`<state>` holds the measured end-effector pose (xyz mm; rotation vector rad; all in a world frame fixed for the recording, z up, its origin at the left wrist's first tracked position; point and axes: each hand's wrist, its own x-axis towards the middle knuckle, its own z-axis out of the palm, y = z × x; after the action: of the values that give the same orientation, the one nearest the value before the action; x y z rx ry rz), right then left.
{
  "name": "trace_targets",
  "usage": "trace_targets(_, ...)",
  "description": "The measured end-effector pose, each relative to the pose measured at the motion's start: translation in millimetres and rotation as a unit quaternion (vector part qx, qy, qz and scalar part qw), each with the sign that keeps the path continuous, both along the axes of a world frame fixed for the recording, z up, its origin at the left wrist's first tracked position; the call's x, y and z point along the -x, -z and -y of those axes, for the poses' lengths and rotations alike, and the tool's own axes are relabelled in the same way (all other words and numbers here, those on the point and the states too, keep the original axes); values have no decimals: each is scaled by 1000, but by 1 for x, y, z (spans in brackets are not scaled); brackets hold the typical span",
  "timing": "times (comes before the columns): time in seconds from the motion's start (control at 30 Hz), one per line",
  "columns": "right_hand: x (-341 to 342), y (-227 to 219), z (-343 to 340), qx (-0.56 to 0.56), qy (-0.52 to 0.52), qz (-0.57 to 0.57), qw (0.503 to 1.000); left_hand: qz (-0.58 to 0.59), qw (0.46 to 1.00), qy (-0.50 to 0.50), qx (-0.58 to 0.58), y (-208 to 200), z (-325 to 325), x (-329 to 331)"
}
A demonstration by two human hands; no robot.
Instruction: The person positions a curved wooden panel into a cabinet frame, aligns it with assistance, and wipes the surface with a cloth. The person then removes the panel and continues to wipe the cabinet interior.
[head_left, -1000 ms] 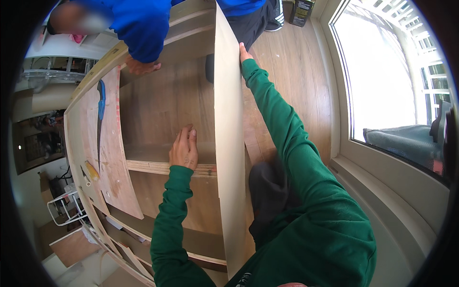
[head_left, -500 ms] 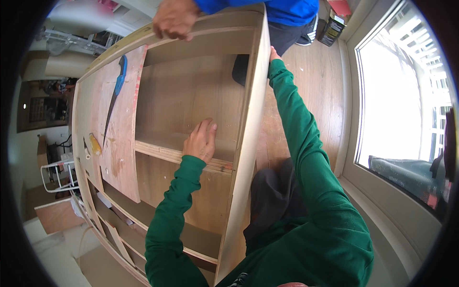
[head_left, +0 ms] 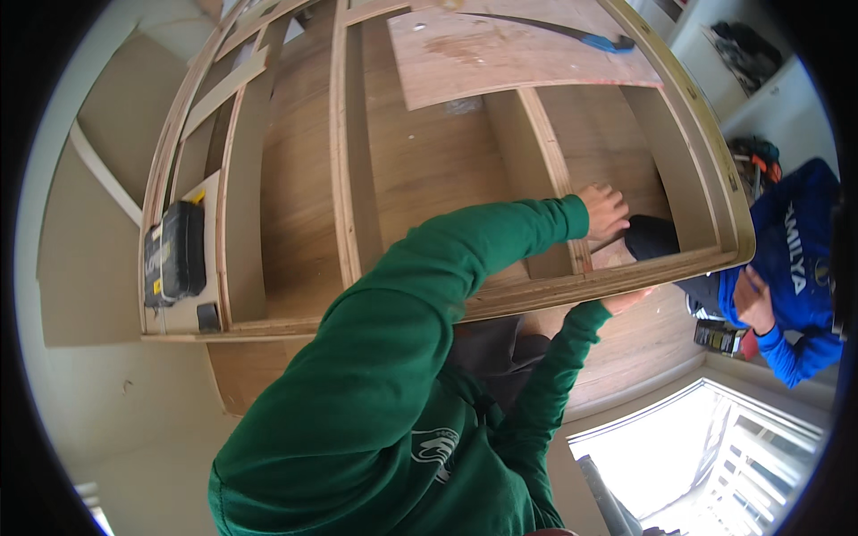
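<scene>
A large open wooden frame with crosspieces lies before me. My left hand, fingers loosely bent and apart, is over the frame's right-hand bay, at the end of a short crosspiece. Whether it touches the wood I cannot tell. Beneath it shows a small pinkish patch. My right hand is low against the outer side of the frame's near rail; its fingers are mostly hidden. Across the far bays lies a pinkish plywood sheet, with a blue-handled handsaw on it.
A black tool case rests on the frame's left end, beside a small dark block. At right is another person in a blue top, a hand held near the body. A bright window is at lower right.
My view has swung round, so the frame now lies crosswise with its saw and plywood at the far side. The other person's hand is now away from the frame.
</scene>
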<state>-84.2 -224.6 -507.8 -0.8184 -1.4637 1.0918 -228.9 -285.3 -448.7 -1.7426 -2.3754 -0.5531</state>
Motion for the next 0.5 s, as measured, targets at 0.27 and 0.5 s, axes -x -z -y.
trace_targets(0.27, -18, -24, 148, 162, -182, -161, 956, 184, 981, -20, 63, -87, 349, -28)
trace_targets(0.5, -11, -3, 147, 142, -192, -140, 961, 294, 845, -404, 192, -78, 668, -112)
